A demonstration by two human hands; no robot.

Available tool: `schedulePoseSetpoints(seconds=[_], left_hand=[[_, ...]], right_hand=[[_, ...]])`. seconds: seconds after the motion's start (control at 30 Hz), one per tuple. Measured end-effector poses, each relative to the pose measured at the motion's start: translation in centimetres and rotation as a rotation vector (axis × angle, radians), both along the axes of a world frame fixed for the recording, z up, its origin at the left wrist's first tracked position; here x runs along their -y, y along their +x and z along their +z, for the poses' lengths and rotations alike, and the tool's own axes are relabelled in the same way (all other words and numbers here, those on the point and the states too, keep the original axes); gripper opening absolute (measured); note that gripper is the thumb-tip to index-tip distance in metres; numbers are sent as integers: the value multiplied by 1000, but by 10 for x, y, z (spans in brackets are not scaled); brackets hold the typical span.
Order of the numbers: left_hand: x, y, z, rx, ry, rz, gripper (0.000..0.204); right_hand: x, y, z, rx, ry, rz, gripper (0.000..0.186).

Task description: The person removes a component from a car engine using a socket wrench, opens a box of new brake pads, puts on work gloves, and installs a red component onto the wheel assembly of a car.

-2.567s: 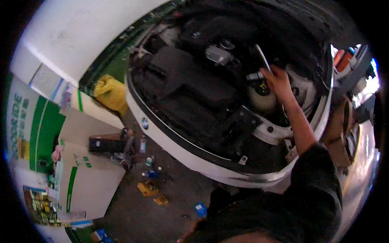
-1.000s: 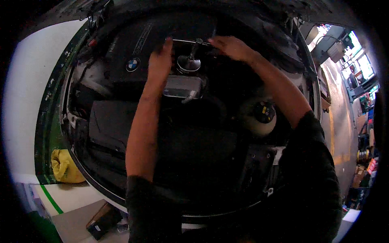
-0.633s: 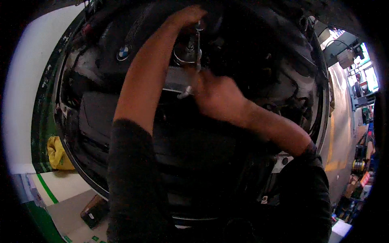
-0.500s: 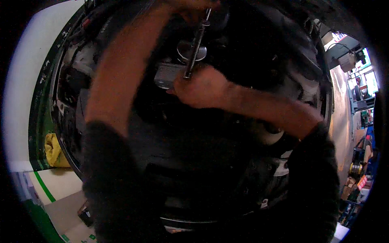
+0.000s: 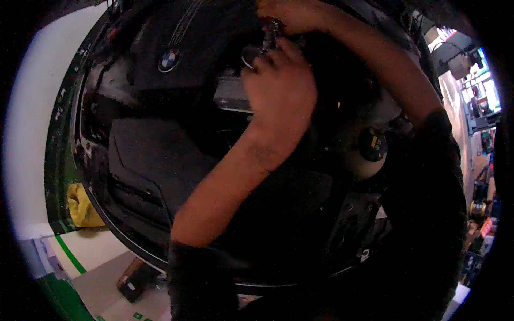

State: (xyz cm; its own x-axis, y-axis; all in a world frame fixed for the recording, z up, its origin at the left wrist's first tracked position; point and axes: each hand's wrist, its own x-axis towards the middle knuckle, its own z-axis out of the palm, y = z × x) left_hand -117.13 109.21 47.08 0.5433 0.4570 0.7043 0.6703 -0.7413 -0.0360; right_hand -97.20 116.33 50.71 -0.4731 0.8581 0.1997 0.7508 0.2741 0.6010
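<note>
Over a dark engine bay, both my hands meet at a slim shiny metal tool, mostly covered by my fingers; its exact kind cannot be made out. My left hand comes from below with its fingers curled around the tool's near part. Farther off, close to the picture's top edge, my right hand bends its fingers around the far end. A ribbed silvery metal block lies just left of my left hand. Beside the tool a round metal rim shows partly behind my fingers.
A black engine cover with a round badge fills the far left. To the right sits a pale tank with a black cap. A yellow cloth-like thing lies outside the car at left, and a dark box is below it.
My left hand has drawn back from the far end to the tool's near part. My right hand has moved from the near end to the far end. More of the engine cover shows.
</note>
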Motion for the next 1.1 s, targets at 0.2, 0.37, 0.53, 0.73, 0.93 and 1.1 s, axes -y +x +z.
schedulePoseSetpoints(seconds=[0.2,0.37,0.53,0.73,0.93,1.1], left_hand=[[-64,-24,40,-343,-114,251,30],[-200,0,11,-137,-243,-200,27],[-188,54,0,-38,-756,-658,25],[-124,44,40,-237,-541,-635,23],[-60,36,7,-308,-51,-270,22],[-36,22,27,-427,-120,26,31]], right_hand=[[19,-6,-16,-371,-169,-348,29],[66,-68,-18,-596,-96,-627,32],[119,-106,-41,-825,-25,-308,41],[66,5,17,-465,345,-62,24],[-75,34,-55,-997,81,-90,24],[-93,10,-33,-859,47,-114,30]])
